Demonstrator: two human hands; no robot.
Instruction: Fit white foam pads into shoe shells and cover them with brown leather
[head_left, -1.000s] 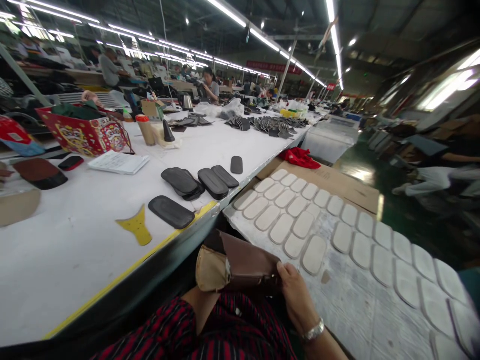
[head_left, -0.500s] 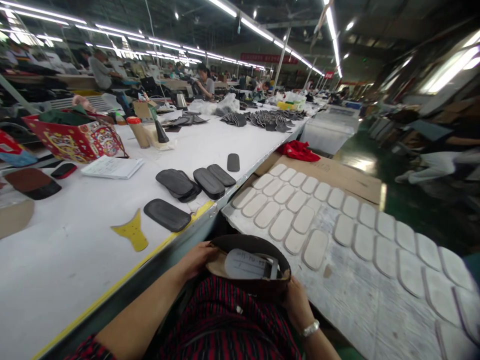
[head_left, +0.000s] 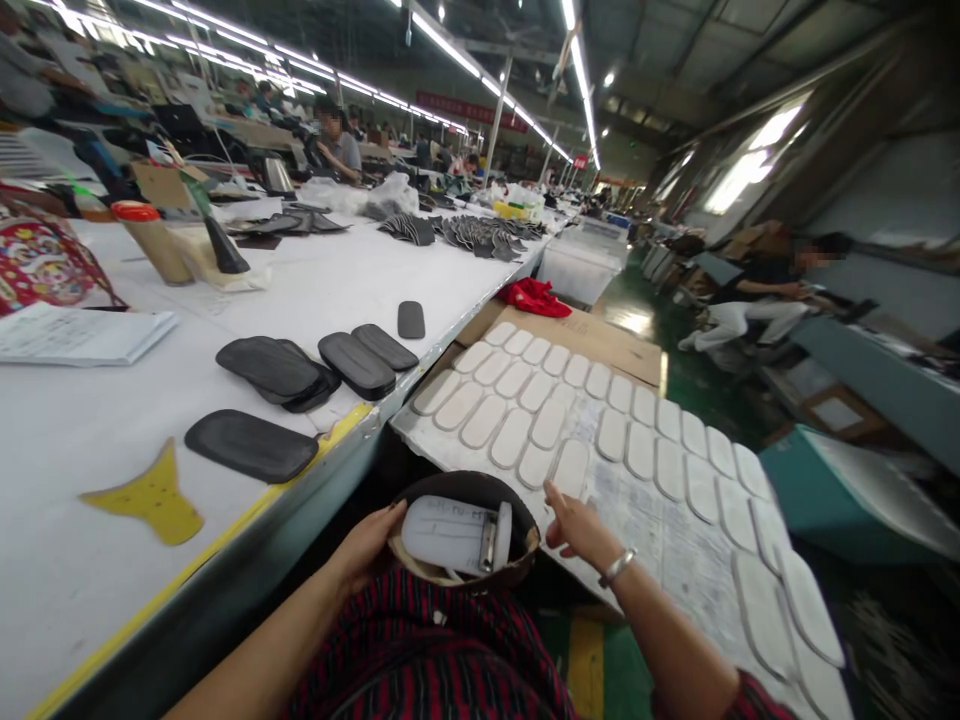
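My left hand (head_left: 369, 545) grips the left edge of a dark brown leather-like piece (head_left: 517, 497) that curves into an open loop against my lap. Inside the loop lies a whitish oval template (head_left: 442, 532) with handwriting and lines on it, and a metal bar at its right end. My right hand (head_left: 581, 528) is off the loop, held above the near edge of the board with the index finger stretched out and the fingers apart. Just past its fingertip lies a cream oval pad (head_left: 570, 462), one of several in rows.
A white table (head_left: 300, 270) on the left holds black oval pads (head_left: 251, 445), a yellow template (head_left: 154, 495), papers (head_left: 90, 333) and a red-lidded bottle (head_left: 154, 243). The board (head_left: 637, 540) with cream pads is on my right, near a red cloth (head_left: 534, 297). A person (head_left: 765, 300) sits far right.
My right hand has let go of the brown piece and moved out to the right over the board. My left hand keeps its hold. The view has turned right.
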